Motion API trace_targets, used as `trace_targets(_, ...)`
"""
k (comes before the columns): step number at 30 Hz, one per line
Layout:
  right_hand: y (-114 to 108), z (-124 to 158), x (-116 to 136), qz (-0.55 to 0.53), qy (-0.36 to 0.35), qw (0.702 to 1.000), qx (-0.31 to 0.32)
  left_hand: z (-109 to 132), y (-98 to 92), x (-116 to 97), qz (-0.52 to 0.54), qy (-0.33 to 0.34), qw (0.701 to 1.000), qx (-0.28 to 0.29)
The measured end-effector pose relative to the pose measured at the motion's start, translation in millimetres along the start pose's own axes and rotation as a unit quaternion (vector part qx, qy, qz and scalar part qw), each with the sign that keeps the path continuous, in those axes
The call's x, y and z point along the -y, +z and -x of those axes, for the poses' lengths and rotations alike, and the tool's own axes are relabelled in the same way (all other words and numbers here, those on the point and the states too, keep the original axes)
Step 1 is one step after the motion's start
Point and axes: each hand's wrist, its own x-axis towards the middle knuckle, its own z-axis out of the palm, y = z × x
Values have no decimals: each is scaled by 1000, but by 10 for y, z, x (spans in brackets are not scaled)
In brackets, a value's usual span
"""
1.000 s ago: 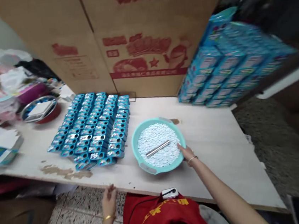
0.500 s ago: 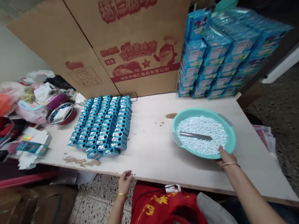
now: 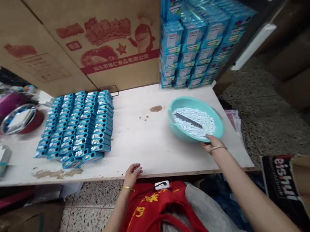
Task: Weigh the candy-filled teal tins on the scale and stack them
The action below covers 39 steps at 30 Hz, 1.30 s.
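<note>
A teal plastic basin full of small white tablets sits on the right part of the white tabletop, tilted up at its near side. A metal bar lies on the tablets. My right hand grips the basin's near rim. My left hand rests on the table's front edge, fingers curled over it, holding nothing. A block of several rows of small blue boxes stands on the left half of the table.
Stacks of blue packaged cartons rise at the back right. Large cardboard boxes with red print stand behind the table. A metal-rimmed red bowl and loose clutter crowd the left end. A cardboard box sits on the floor at right.
My right hand has carried the basin from the table's middle to the right side and tipped it up. My left hand has come up onto the front edge.
</note>
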Motion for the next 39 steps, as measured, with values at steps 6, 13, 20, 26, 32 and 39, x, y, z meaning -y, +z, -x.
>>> trace_targets(6,561,237,-346,6,12,998,58,-112,339,-349,-15,12,999,43)
trace_targets(13,1175,630,-910,95,-49,977,187,-254,500,-695,159,-67,985,32)
trace_targets(20,929,250,-730,216,-125,943,220,-306,404,-634,190,-65,978,-58)
trace_targets(26,950,-1075,495,229,-298,925,64,-405,355,-612,177,-87,976,-88)
trace_targets(32,1211,-1781,861,226,-331,915,44,-392,374,-479,180,-76,971,-134)
trace_targets(39,1134,-2007,658,148,-260,953,42,-369,422,-549,174,-88,974,-117)
